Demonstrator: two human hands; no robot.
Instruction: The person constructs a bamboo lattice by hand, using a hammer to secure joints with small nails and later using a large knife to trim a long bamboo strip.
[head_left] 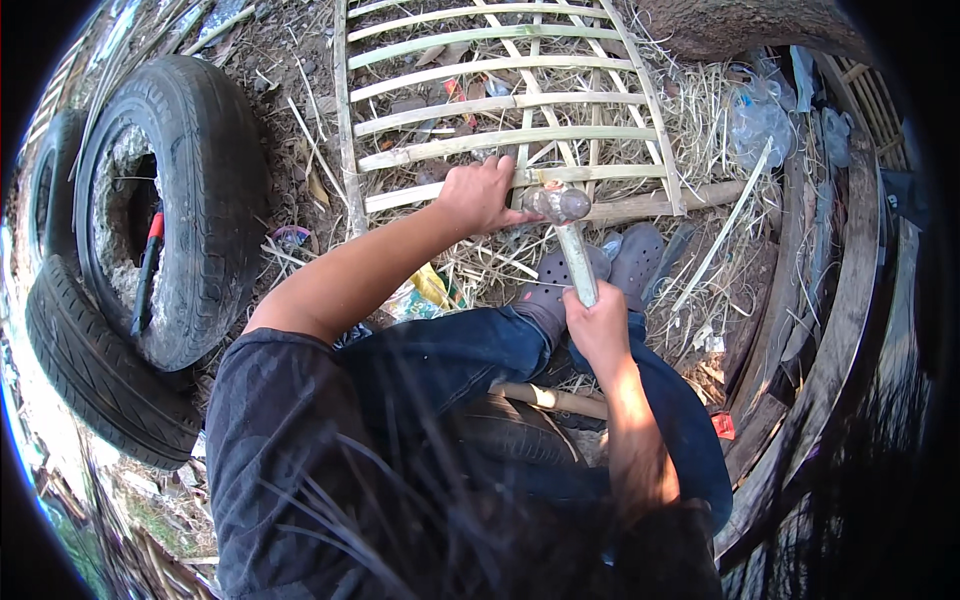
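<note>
A hammer with a pale handle (577, 262) is gripped in my right hand (600, 328). Its rounded metal head (560, 203) is over the nearest crosspiece of a bamboo lattice frame (500, 145); whether it touches the bamboo I cannot tell. My left hand (478, 195) is closed round the nearest bamboo slat (403, 195), just left of the hammer head, its thumb stretched toward the head. The frame has long side rails, several curved cross slats and thin strips crossing lengthwise, and lies on the ground ahead of me. A thick bamboo pole (665, 203) lies by its near right corner.
At left stand old tyres (225, 190), one holding a red-and-black tool (150, 265). Clear plastic bags (760, 120) and weathered planks (845, 330) lie at right. My clog-shod feet (575, 272) are close below the hammer. Straw and wood shavings cover the soil.
</note>
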